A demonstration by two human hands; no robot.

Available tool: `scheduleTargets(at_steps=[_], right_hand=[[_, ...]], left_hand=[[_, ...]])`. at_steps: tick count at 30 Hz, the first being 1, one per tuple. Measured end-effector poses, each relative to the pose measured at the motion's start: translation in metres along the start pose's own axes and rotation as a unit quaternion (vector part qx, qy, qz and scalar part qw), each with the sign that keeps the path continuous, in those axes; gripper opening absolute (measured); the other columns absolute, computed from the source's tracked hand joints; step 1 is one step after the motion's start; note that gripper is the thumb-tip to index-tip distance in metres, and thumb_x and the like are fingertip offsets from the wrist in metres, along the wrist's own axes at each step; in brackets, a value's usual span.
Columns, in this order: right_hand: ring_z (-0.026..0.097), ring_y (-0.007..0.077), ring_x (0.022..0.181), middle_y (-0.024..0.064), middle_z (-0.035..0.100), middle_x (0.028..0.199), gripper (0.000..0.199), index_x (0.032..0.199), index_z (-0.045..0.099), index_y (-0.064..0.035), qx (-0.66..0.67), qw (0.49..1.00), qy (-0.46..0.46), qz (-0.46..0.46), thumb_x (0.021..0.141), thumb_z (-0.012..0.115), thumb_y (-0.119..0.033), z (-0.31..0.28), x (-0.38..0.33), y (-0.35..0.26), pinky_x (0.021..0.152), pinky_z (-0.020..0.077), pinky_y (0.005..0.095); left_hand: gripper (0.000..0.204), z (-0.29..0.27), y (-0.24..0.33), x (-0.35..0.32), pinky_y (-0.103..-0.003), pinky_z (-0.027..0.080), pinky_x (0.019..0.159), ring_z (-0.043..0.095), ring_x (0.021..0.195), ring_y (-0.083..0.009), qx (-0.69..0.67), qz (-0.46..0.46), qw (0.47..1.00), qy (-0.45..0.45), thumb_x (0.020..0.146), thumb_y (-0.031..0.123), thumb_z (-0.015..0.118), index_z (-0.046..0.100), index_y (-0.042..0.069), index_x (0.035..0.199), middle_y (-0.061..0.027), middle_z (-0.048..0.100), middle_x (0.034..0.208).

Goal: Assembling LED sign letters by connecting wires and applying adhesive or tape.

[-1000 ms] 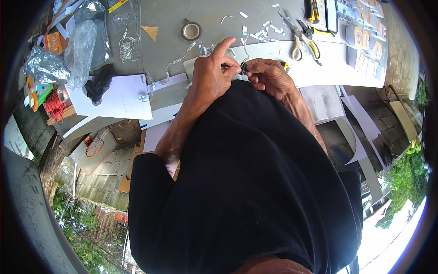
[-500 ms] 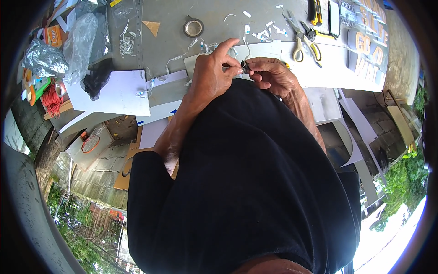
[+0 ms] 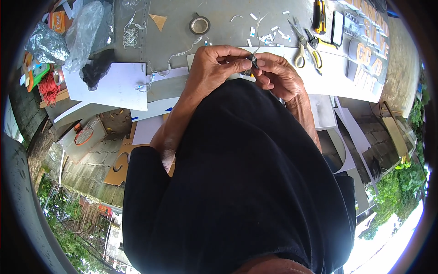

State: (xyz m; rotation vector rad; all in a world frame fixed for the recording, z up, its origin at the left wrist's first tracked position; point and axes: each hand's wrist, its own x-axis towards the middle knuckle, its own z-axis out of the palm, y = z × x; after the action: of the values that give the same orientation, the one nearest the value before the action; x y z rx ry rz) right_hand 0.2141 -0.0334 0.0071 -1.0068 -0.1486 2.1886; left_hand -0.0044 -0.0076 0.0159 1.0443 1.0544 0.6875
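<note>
My left hand [image 3: 214, 68] and my right hand [image 3: 279, 75] meet in front of my chest over the grey table [image 3: 182, 36]. Between their fingertips they pinch a small dark piece [image 3: 252, 61] with a thin white wire [image 3: 259, 27] rising from it toward the far side of the table. My black shirt [image 3: 246, 182] hides whatever lies beneath the hands. What exactly the small piece is cannot be made out.
A tape roll [image 3: 200, 24], yellow-handled scissors [image 3: 302, 48], a utility knife [image 3: 318, 13] and white scraps lie beyond the hands. White sheets [image 3: 116, 84], plastic bags [image 3: 84, 32] and a wire string [image 3: 150, 75] sit left. Brown cut-out letters [image 3: 365, 50] lie right.
My left index finger has curled down from a raised pose onto the small piece. Both hands stay together at the same spot; the view shifted slightly.
</note>
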Motion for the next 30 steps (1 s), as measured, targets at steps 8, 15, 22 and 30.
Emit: scheduleTargets(at_steps=[8,15,22,30], right_hand=[[0.051,0.0087,0.058,0.0043,0.069,0.077,0.021,0.107,0.076,-0.0052,-0.079,0.995,0.046,-0.050,0.087,0.079,-0.013,0.008,-0.003,0.002,0.047,0.0334,0.0220],[0.052,0.0071,0.061,0.0036,0.069,0.077,0.022,0.106,0.077,-0.0062,-0.159,0.978,0.096,-0.094,0.088,0.080,-0.019,0.017,-0.004,0.012,0.052,0.0355,0.0213],[0.055,0.0076,0.065,0.0039,0.070,0.080,0.029,0.116,0.073,-0.0042,-0.184,0.977,0.057,-0.092,0.095,0.073,-0.024,0.013,-0.010,0.017,0.054,0.0404,0.0224],[0.063,0.0215,0.105,0.0036,0.070,0.118,0.040,0.127,0.066,-0.0104,-0.568,0.747,0.007,-0.345,0.088,0.070,-0.004,0.025,0.001,-0.019,0.091,0.0540,0.0358]], left_hand=[[0.019,-0.001,0.008,-0.002,-0.025,0.058,0.079,0.071,0.084,-0.0144,-0.021,-0.039,0.999,0.024,0.083,0.004,0.081,0.076,-0.003,0.100,-0.0117,0.075,0.091],[0.020,-0.007,0.017,0.000,-0.023,0.050,0.064,0.066,0.071,-0.0094,0.108,-0.008,0.994,0.034,0.080,0.015,0.084,0.077,0.001,0.091,-0.0069,0.075,0.080],[0.019,-0.015,0.024,0.000,-0.025,0.038,0.056,0.051,0.061,-0.0041,0.177,0.009,0.984,-0.016,0.081,0.017,0.081,0.074,0.002,0.090,-0.0003,0.070,0.074],[0.013,-0.027,0.035,-0.003,-0.026,0.041,0.057,0.057,0.065,-0.0093,0.258,0.097,0.957,-0.087,0.082,0.011,0.079,0.072,0.002,0.088,-0.0037,0.068,0.075]])
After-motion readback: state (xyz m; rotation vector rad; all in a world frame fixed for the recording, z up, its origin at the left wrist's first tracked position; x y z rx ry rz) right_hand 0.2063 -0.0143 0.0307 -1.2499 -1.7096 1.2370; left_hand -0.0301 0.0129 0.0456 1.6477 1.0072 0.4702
